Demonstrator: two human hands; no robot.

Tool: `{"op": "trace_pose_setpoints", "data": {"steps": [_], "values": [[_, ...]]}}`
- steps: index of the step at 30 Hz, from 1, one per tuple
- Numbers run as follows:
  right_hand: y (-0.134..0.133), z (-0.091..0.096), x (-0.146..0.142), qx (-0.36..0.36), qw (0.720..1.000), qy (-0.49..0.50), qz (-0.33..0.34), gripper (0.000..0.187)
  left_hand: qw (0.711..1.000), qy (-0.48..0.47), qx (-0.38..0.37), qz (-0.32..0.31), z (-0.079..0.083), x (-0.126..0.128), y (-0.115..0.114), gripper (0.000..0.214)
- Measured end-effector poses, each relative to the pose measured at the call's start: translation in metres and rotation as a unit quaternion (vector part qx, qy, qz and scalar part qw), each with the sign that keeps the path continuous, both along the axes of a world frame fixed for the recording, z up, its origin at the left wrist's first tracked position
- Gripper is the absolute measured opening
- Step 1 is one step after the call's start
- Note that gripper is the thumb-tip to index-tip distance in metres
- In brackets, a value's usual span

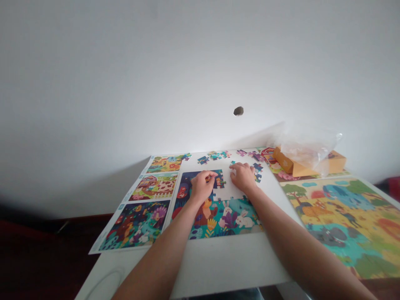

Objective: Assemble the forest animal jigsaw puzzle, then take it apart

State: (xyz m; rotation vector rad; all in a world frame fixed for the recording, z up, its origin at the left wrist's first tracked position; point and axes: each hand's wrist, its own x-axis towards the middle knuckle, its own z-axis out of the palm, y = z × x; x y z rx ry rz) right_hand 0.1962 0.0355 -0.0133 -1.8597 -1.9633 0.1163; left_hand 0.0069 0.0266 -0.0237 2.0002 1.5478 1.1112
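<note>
Since thin card pieces weigh little and lift best by their edges: left hand (202,186) pinches a small jigsaw piece (208,178) at frame centre, over the part-built puzzle (226,221); right hand (243,177) rests there, fingers (236,167) loose, grasping nothing, just beside loose pieces (258,167).

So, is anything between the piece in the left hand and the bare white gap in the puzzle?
A small block of joined puzzle pieces lies right beside the left hand, along the top of the white gap, partly between them. The right hand rests at the gap's far side, clear of that path.
</note>
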Motion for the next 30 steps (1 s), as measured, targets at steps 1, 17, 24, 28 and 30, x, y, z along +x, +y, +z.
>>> {"op": "trace_pose_setpoints", "data": {"steps": [1,17,24,28,30], "values": [[0.000,0.000,0.000,0.000,1.000,0.000,-0.005,0.034,1.000,-0.002,0.000,-0.001,0.000,0.000,0.000,0.018],[0.001,-0.002,-0.003,0.021,0.998,0.023,0.056,0.032,1.000,0.016,0.010,-0.006,0.002,0.001,-0.001,0.020],[0.001,-0.001,-0.003,0.010,0.997,0.035,0.062,0.031,0.999,0.050,0.003,0.001,0.001,0.002,-0.002,0.022],[-0.002,0.002,-0.008,0.040,0.981,0.084,0.169,0.030,0.996,0.083,-0.017,0.003,0.005,0.004,-0.005,0.020],[-0.004,0.003,-0.011,0.036,0.965,0.094,0.240,0.030,0.995,0.099,-0.022,0.002,0.008,0.005,-0.007,0.019]]}}
